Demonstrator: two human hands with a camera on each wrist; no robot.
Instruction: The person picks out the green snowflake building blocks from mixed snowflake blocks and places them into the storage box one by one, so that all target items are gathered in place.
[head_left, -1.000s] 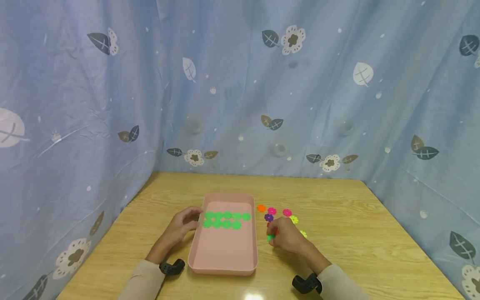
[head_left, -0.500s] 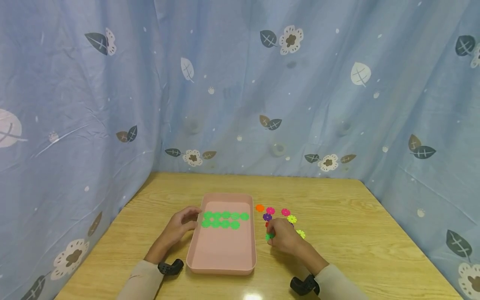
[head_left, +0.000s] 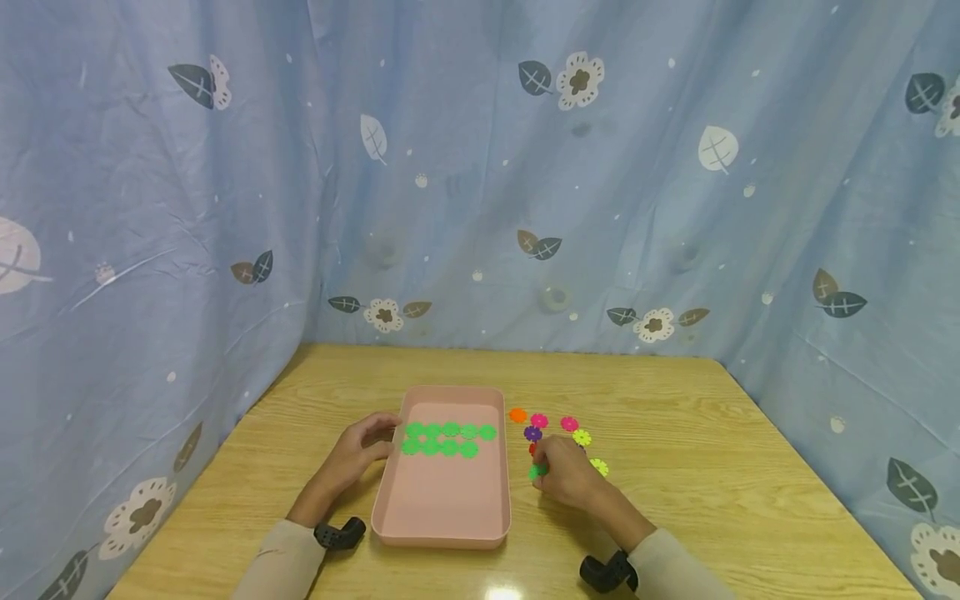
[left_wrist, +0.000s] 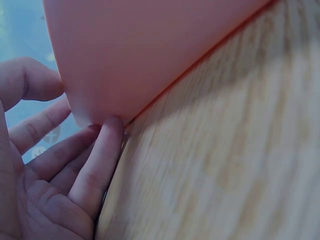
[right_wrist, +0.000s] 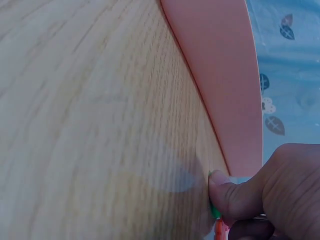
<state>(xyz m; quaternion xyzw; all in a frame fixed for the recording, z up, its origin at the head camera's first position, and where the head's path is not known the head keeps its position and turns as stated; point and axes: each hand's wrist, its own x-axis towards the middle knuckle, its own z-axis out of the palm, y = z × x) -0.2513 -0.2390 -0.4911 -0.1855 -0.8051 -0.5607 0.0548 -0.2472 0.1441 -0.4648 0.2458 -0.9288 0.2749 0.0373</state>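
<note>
A pink tray (head_left: 442, 521) lies in front of me, with two rows of green flower-shaped plastic discs (head_left: 450, 448) across its middle. My left hand (head_left: 358, 452) rests at the tray's left side; in the left wrist view its fingertips touch the outer wall and rim. To the right of the tray my right hand (head_left: 567, 472) pinches another green flower-shaped disc (head_left: 537, 472) low over the table. The right wrist view shows only a green edge (right_wrist: 215, 210) of this disc beside the thumb. The right hand partly hides a red disc (head_left: 532, 448).
Beyond the right hand several loose discs lie on the wooden table (head_left: 675, 467): an orange disc (head_left: 518, 415), pink discs (head_left: 569, 423), a purple disc (head_left: 532, 433) and yellow discs (head_left: 582, 437). A blue patterned curtain (head_left: 480, 167) stands behind the table and along its sides.
The whole head view has drifted slightly left. My right hand still pinches the green disc at nearly the same spot, and the left hand stays by the tray.
</note>
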